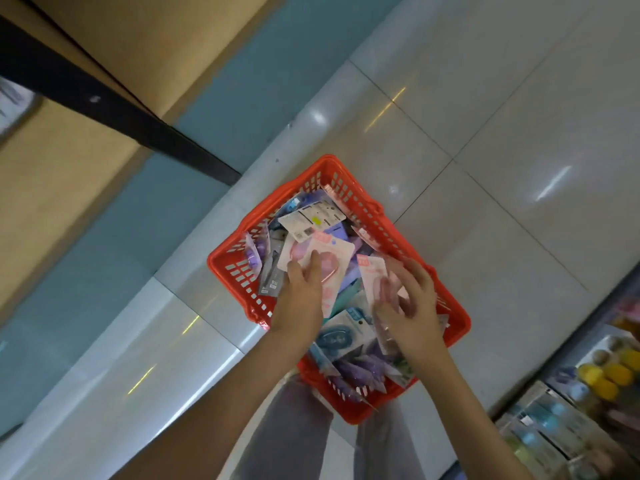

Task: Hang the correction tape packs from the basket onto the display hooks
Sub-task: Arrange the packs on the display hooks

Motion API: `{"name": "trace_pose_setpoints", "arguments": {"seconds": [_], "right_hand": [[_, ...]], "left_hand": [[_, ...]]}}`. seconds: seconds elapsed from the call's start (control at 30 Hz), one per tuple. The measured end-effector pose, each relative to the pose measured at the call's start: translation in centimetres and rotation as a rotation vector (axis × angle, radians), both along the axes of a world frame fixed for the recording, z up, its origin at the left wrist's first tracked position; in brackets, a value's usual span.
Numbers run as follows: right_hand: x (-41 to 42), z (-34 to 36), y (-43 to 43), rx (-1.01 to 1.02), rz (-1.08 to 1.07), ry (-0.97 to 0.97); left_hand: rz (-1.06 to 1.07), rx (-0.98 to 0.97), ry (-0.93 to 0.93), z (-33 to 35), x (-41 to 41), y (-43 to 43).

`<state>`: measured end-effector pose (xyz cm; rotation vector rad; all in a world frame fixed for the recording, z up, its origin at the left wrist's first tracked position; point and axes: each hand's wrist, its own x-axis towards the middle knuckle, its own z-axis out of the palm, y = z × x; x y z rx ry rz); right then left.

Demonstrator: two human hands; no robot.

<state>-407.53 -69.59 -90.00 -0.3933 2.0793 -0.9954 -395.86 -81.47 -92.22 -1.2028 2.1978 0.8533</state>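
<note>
A red basket (pixel 221 266) sat on the tiled floor (pixel 485 133), heaped with correction tape packs; no display hooks were in view. The left hand (pixel 301 292) pinched a pink pack (pixel 332 252) near the middle of the basket, thumb on top and fingers curled beneath, with what looked like another card behind it. The right hand (pixel 414 306) had its fingers spread and curved over a second pink pack (pixel 372 271) toward the basket's right edge; blur hid whether it truly gripped. The risk, I judged, lay in lifting from a tangled pile: overlapping cards could snag and drag neighbours, such as the blue pack (pixel 343 332) just below, over the rim, or a loose pinch could let one slip back.
</note>
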Motion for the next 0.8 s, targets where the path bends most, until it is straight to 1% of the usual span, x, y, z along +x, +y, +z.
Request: {"name": "trace_pose_setpoints", "arguments": {"seconds": [0.03,0.1,0.2,0.3,0.43,0.5,0.57,0.7,0.8], "right_hand": [[0.3,2.7,-0.3,-0.04,-0.073,-0.071],[1.1,8.3,-1.1,-0.136,-0.185,-0.207],[2.7,16.3,-3.0,-0.331,-0.252,-0.382],[4.8,24.8,-5.4,-0.495,-0.205,-0.514],[8.7,36.2,-7.2,-0.65,0.033,-0.632],[11.4,41.4,-7.2,-0.702,0.131,-0.617],[14.7,46.3,-6.8,-0.754,0.228,-0.559],[22.1,56.1,-6.1,-0.823,0.408,-0.404],[27.9,62.7,-6.4,-0.855,0.53,-0.234]], "left_hand": [[0.07,0.054,0.075,2.8,0.8,-0.1],[0.196,0.138,0.289,8.8,2.3,-0.7],[0.247,0.122,0.561,18.1,4.1,-1.8],[0.323,0.061,0.802,26.4,6.5,-2.5],[0.442,0.006,1.026,36.8,11.2,-3.2],[0.498,0.077,1.14,41.9,14.5,-2.7],[0.551,0.14,1.232,46.9,18.3,-1.7],[0.591,-0.018,1.364,57.7,26.5,0.7],[0.6,-0.164,1.421,64.6,32.7,1.7]]}}
